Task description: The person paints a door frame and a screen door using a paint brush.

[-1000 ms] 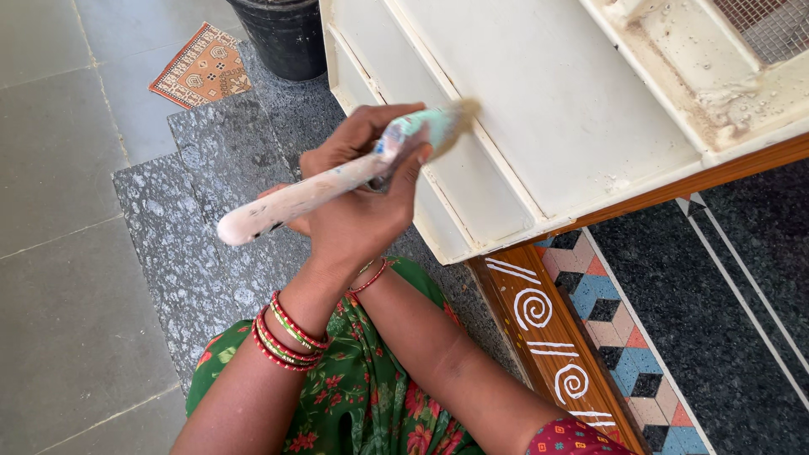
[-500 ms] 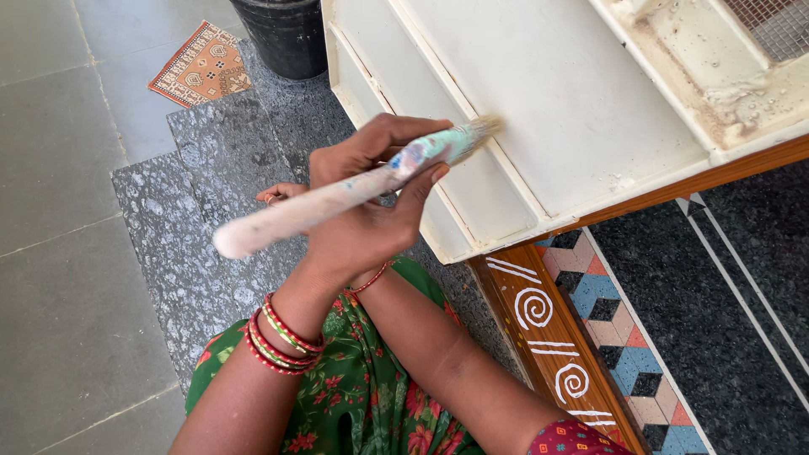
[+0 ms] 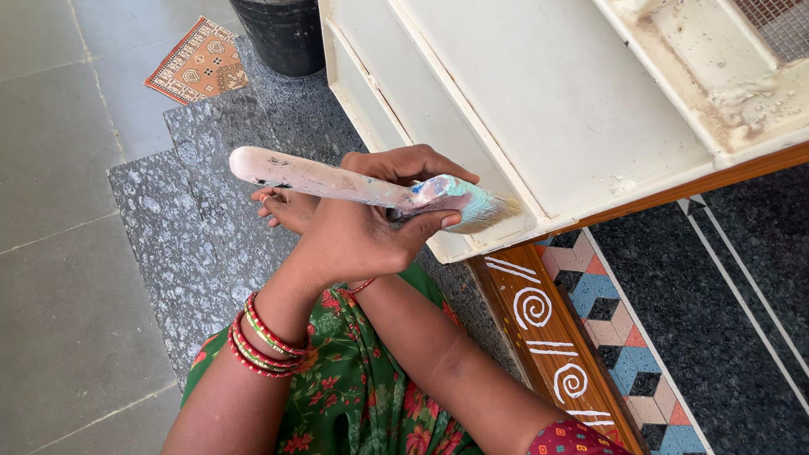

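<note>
Left hand (image 3: 354,240) mid-frame, fingers wrapped round a paintbrush (image 3: 371,190), thumb pressed under the ferrule. Handle pale and paint-smeared, pointing toward upper left; bristles (image 3: 489,212) pointing right, touching the lower edge of a cream panel (image 3: 539,101). Panel filling the upper right of the frame, tilted, with raised mouldings. Red and green bangles (image 3: 261,345) on the left wrist, lower left of centre.

Right hand (image 3: 286,206) mostly hidden behind the left one, only a few fingertips peeking out to the left of the wrist; can't tell whether those fingers are curled or holding anything.

Wooden sill (image 3: 548,337) with white spiral patterns below the panel, lower right. Patterned tiles (image 3: 624,337) just beside it. Black bucket (image 3: 282,34) at top centre, small mat (image 3: 198,63) upper left. Speckled stone step (image 3: 194,211) under the hands, green floral cloth (image 3: 354,396) along the bottom.
</note>
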